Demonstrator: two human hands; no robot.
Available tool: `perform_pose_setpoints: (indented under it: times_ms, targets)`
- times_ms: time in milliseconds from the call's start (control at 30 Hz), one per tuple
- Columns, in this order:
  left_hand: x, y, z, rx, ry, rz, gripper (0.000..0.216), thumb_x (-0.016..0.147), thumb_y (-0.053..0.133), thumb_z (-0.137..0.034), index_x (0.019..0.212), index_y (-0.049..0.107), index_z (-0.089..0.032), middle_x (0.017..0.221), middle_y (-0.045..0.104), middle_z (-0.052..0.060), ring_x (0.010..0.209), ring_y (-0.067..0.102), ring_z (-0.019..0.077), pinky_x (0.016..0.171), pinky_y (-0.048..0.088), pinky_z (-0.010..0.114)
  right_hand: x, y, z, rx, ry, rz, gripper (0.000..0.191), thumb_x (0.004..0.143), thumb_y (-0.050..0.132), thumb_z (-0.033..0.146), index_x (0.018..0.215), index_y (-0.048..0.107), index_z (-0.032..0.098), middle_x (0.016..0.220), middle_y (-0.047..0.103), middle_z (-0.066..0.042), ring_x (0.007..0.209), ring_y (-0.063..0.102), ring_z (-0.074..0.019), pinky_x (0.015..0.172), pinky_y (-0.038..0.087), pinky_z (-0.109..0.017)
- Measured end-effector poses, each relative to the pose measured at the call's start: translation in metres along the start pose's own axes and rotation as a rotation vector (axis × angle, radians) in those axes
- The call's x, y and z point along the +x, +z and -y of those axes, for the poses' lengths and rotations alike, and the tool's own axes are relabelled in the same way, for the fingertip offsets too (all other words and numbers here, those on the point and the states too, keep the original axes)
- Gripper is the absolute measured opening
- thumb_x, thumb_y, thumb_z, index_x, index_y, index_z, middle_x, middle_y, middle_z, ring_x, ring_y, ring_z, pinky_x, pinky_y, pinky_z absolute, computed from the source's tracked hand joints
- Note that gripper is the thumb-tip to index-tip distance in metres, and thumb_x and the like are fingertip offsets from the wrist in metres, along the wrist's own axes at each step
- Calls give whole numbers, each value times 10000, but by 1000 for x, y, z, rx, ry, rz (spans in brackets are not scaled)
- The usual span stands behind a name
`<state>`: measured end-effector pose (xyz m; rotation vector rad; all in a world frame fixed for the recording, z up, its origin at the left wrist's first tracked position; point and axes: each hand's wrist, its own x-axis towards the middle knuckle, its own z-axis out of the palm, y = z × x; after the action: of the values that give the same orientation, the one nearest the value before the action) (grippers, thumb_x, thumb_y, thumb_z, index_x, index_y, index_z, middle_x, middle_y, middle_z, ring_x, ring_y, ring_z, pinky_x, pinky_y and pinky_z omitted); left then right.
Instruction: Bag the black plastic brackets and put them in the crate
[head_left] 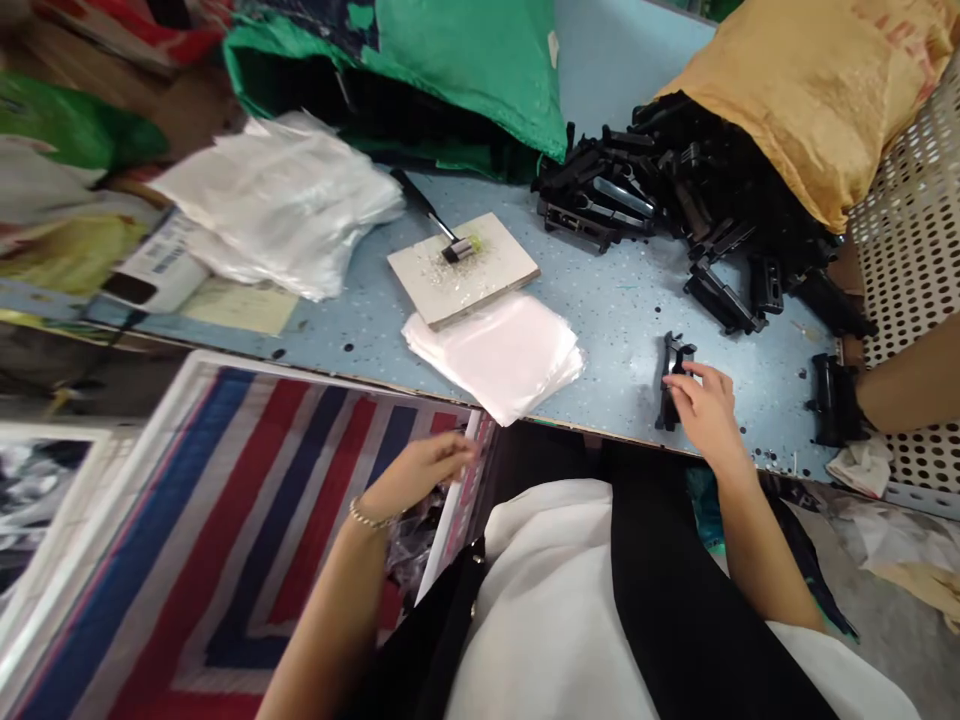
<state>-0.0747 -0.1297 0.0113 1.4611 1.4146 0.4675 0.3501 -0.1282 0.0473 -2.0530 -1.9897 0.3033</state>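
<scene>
My right hand (707,408) is at the front of the blue table, its thumb and fingers closed on a black plastic part (667,385). That part rests on the tabletop close to the front edge. My left hand (431,465), slightly blurred, hovers in front of the table edge over a striped sheet (247,520). Its fingers are loosely stretched and nothing shows in them. Nearest to it on the table lies a stack of clear plastic bags (502,365), partly under a pale board (420,270). A black-handled hammer (431,212) rests its head on that board.
Many black parts (660,190) spill from a yellow sack (810,100) at the back right. A green sack (472,70) gapes at the back. Clear plastic bags (285,190) are heaped at left. Another black part (831,400) and a perforated crate (915,210) stand at right.
</scene>
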Motion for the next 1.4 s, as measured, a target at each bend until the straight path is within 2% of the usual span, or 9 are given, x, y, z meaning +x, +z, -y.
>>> perform_pose_setpoints:
  times_ms: [167,333,533,700,933,1033,1133,1233,1400]
  targets:
    - [69,36,-69,424,403,-307,108,912,667,-290,919,681,-184,979,713,129,958,681,283,869,584,433,-9,17,12,-24,12,-28,649,902,658,467,1444,527,135,1469,469,-254,1328,488,-428,1067,450,-631]
    - [106,35,-75,444,347,-176,198,960,546,-250,811,664,-191,855,712,80,836,682,227,795,563,345,-18,-3,-7,319,290,43,647,872,671,496,1425,546,184,1183,681,-171,1091,640,-340,944,538,-547]
    - [107,24,-61,86,261,-232,101,855,588,-159,935,648,-175,869,744,45,780,706,185,730,586,308,-13,18,58,1574,396,686,444,823,648,552,1042,692,168,880,753,-92,658,665,-180,579,562,-303]
    - [96,19,-61,452,523,-353,369,882,434,-20,1094,707,-148,1154,747,141,1130,691,262,1040,566,469,-2,55,107,1852,707,902,335,881,583,461,982,685,159,837,751,-94,596,613,-145,464,508,-226]
    - [33,41,-84,536,880,-245,690,954,389,1,1613,291,-177,1482,569,183,1326,618,258,1095,567,404,9,63,121,1735,498,817,505,935,434,635,1000,677,198,760,655,-23,507,439,-112,398,474,-216]
    - [14,61,-88,440,953,-108,779,941,390,20,1654,170,-203,1451,584,175,1349,605,241,1096,568,391,1,64,136,1456,337,542,390,911,574,581,1031,683,227,951,692,-76,856,656,-219,803,644,-397]
    - [15,67,-83,438,849,-88,780,921,470,-29,1644,206,-157,1504,519,227,1420,537,304,1115,550,461,-10,58,143,1200,47,490,581,834,734,424,1364,594,233,1367,598,-115,1360,518,-287,1212,416,-500]
    - [8,50,-82,446,769,-214,563,960,511,-104,1516,456,-176,1407,619,190,1314,626,281,1092,563,441,-15,48,138,1253,-183,627,746,854,714,420,1535,448,270,1536,501,-97,1429,490,-268,1227,398,-487]
    - [-59,-26,-69,427,478,-234,247,995,546,-261,1206,672,-234,1187,745,78,1118,716,228,1048,559,347,-10,32,107,1282,3,638,316,955,635,421,1223,723,279,1231,742,-55,1149,701,-226,1081,522,-436]
